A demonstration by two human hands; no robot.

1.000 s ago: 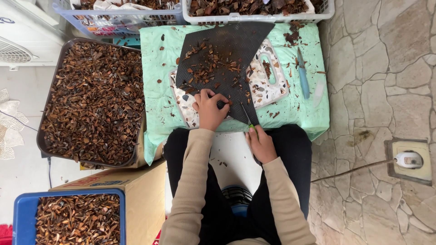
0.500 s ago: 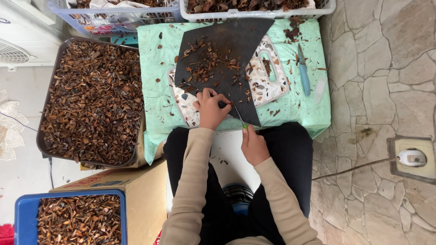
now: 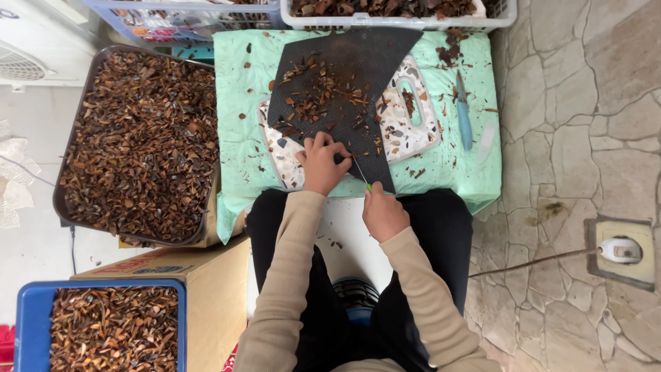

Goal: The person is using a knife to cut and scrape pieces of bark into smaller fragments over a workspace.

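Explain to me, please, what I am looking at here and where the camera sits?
There is no machine: a person works with two bare hands, and one camera worn on the head looks straight down at them. The left hand presses on a dark mat that lies over a speckled board on a green cloth. The right hand holds a thin knife with a green handle, its blade pointing towards the left hand. Brown chips are scattered on the mat. A blue knife lies to the right. A big tray of brown pieces sits on the left, with a blue crate below it.
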